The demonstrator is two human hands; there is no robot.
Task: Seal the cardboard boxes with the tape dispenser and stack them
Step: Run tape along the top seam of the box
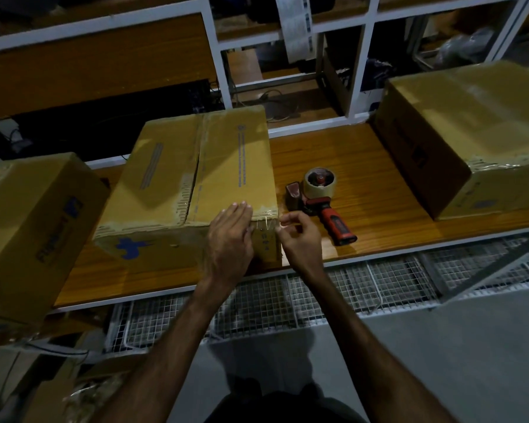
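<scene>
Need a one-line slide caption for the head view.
Left hand presses tape onto the middle box; right hand pinches the tape end; dispenser lies beside it.

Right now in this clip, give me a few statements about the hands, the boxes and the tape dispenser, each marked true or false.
1. The tape dispenser is held in the right hand. False: it lies on the wooden table, untouched.
2. The left hand lies flat on the near right corner of the middle box. True.
3. The right hand pinches clear tape at that box's corner. True.
4. The dispenser's handle is blue. False: it is red and black.
5. Another box stands on the table to the right of the dispenser. True.
</scene>
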